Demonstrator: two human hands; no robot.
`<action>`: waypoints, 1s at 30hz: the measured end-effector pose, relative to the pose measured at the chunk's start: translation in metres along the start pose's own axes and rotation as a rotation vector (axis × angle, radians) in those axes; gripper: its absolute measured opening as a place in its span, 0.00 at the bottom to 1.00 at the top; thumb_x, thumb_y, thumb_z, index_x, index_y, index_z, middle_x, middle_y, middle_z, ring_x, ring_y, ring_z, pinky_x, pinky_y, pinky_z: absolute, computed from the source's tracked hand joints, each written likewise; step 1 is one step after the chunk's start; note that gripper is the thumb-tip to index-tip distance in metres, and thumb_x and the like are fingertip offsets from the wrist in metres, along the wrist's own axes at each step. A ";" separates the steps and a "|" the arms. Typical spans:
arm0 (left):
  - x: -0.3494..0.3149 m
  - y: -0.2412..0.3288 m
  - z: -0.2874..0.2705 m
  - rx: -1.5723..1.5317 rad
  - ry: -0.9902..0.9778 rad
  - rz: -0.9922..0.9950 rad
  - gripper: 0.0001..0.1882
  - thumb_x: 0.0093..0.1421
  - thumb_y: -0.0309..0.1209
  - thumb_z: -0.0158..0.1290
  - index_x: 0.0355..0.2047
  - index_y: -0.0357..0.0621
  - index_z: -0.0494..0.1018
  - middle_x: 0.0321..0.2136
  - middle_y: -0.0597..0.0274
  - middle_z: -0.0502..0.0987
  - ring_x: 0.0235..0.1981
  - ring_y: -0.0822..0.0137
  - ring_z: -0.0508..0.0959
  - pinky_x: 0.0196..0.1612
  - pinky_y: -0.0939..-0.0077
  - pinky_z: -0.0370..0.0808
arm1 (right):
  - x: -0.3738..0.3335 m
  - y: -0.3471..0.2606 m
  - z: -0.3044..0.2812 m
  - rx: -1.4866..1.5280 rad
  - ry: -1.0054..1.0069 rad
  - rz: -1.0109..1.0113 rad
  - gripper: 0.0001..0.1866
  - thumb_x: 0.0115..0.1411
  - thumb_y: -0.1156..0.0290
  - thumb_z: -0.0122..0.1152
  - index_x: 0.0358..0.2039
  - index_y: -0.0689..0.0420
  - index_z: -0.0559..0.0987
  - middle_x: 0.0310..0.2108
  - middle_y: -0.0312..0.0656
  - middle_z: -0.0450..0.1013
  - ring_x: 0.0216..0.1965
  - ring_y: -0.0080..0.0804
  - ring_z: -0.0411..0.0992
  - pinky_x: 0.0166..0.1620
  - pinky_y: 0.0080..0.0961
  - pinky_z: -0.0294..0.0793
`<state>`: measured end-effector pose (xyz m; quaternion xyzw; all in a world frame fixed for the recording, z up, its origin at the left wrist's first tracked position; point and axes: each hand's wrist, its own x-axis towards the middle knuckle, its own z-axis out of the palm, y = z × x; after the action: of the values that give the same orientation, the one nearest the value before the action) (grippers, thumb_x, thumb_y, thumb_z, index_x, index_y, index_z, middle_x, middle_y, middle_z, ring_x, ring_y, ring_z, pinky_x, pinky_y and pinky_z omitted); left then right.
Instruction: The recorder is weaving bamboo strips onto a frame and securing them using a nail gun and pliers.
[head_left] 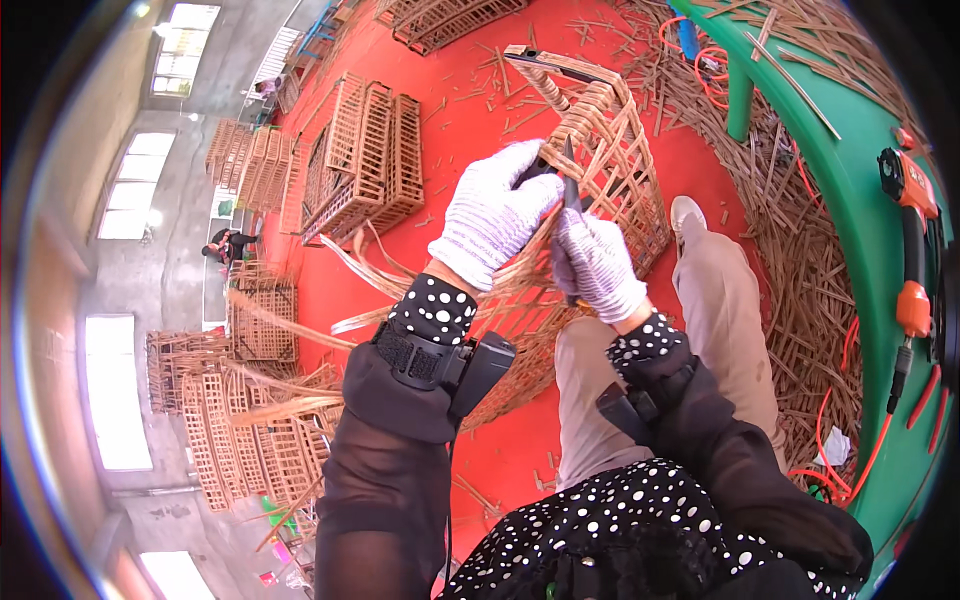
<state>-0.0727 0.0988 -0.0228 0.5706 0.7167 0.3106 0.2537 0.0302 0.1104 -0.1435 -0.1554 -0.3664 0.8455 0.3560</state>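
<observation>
"In the head view, what do your hands hold?"

"Your gloved left hand (490, 218) is closed on the rim of the woven basket (625, 165). Your gloved right hand (598, 262) grips a dark pointed tool (571, 192), its tip up by that rim."

"And the basket?"

"Before your legs, over the red floor (465, 115), left of the green tabletop's (850, 165) curved left edge."

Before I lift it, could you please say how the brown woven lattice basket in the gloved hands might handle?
The basket is probably light for its size, being mostly open gaps. Its thick woven rim suggests stiffness; the thin lattice strips may flex.
</observation>
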 end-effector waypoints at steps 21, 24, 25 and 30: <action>-0.006 0.014 0.008 -0.455 -0.048 -0.326 0.14 0.57 0.34 0.48 0.38 0.37 0.71 0.19 0.64 0.74 0.13 0.73 0.70 0.18 0.82 0.67 | -0.086 -0.092 0.080 0.558 -0.159 0.655 0.13 0.62 0.62 0.44 0.27 0.57 0.67 0.16 0.41 0.67 0.18 0.35 0.70 0.25 0.29 0.72; -0.004 0.010 -0.002 -0.408 -0.024 -0.318 0.14 0.58 0.40 0.48 0.35 0.42 0.71 0.18 0.67 0.73 0.13 0.80 0.67 0.14 0.87 0.63 | -0.093 -0.078 0.052 0.278 -0.207 0.455 0.15 0.62 0.58 0.43 0.28 0.58 0.67 0.17 0.39 0.67 0.17 0.29 0.69 0.20 0.23 0.70; 0.000 0.006 -0.001 -0.472 -0.044 -0.428 0.15 0.59 0.41 0.47 0.34 0.42 0.72 0.21 0.66 0.74 0.16 0.78 0.69 0.18 0.84 0.66 | -0.085 -0.082 0.038 0.176 -0.149 0.398 0.16 0.62 0.57 0.43 0.29 0.58 0.67 0.16 0.36 0.66 0.15 0.26 0.68 0.17 0.18 0.67; 0.005 0.014 0.002 -0.149 -0.005 -0.281 0.18 0.59 0.43 0.47 0.36 0.39 0.72 0.25 0.65 0.76 0.25 0.76 0.72 0.28 0.81 0.69 | -0.020 -0.051 -0.033 -0.052 0.110 -0.046 0.13 0.62 0.64 0.45 0.43 0.57 0.68 0.13 0.31 0.60 0.10 0.17 0.57 0.14 0.15 0.57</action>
<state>-0.0629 0.1061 -0.0143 0.4451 0.7636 0.3230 0.3382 0.0861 0.1370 -0.1284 -0.2025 -0.3714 0.8174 0.3909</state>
